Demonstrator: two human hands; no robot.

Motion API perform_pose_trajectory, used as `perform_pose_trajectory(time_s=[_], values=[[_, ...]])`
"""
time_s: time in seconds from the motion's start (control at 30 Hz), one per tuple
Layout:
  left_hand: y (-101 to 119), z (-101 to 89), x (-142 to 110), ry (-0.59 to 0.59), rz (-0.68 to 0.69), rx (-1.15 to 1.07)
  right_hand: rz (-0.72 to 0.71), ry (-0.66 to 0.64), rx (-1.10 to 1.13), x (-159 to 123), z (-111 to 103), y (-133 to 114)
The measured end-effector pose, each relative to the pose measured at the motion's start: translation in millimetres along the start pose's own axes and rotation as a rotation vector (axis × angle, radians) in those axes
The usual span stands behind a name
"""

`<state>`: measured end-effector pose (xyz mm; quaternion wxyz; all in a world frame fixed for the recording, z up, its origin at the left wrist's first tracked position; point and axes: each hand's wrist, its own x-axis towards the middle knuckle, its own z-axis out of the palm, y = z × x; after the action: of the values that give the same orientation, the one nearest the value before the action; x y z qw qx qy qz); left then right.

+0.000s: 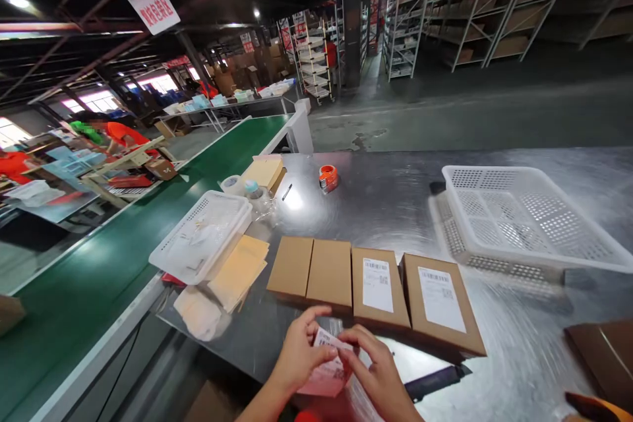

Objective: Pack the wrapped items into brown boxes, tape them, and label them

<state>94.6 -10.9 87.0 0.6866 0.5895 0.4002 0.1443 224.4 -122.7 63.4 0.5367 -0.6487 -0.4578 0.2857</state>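
Note:
My left hand (298, 351) grips a printed shipping label (330, 380) by its left side. On the label's right edge, the fingers of my right hand (374, 364) are pinched. Just beyond my hands stands a row of brown cardboard boxes: two plain ones, then a box with a white label (378, 310) and, at the right end, another labelled box (472, 326). A dark, flat, long object (435, 382) lies on the metal table right of my right hand; its kind is unclear.
A white basket (161, 257) rests on yellow envelopes (240, 270) at left, beside a green conveyor (99, 244). An orange tape dispenser (328, 178) and a pen (287, 192) lie farther back. Another white basket (539, 257) stands right. A person (123, 134) bends beyond the conveyor.

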Motion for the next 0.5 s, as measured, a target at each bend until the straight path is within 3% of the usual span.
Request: perform_pose_trajectory(time_s=[0.07,0.27,0.4,0.5], values=[[-3.5,-6.1,2.2,-0.027,-0.006,0.059,0.082,-0.022,0.07,3.2,2.3,-3.2],[-20.0,-13.7,28.4,0.082,-0.027,0.071,0.269,0.014,0.097,29.8,25.2,13.5],[-40.1,-13.0,63.0,0.155,-0.083,-0.011,0.143,0.151,-0.145,86.2,28.9,54.1],[-71.5,-10.3,83.9,0.177,-0.188,-0.177,0.13,0.272,-0.312,144.5,19.7,87.9]])
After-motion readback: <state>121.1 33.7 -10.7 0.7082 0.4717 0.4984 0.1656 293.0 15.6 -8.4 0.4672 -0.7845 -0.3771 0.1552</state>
